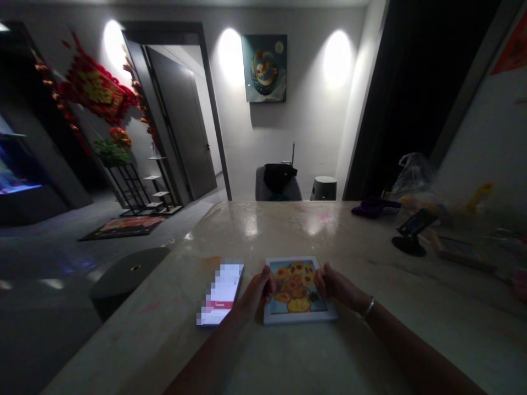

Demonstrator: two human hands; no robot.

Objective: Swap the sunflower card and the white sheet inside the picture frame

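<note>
Sunflower picture (294,288) between left hand (259,286) and right hand (334,286), held at sides

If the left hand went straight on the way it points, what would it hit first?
Probably the framed sunflower picture, since the left hand is at its left edge; depth is unclear.

Wall painting (265,68), leafy plant (111,152), red hanging ornament (96,88), patterned floor mat (123,227), small black stand (415,224)
</note>
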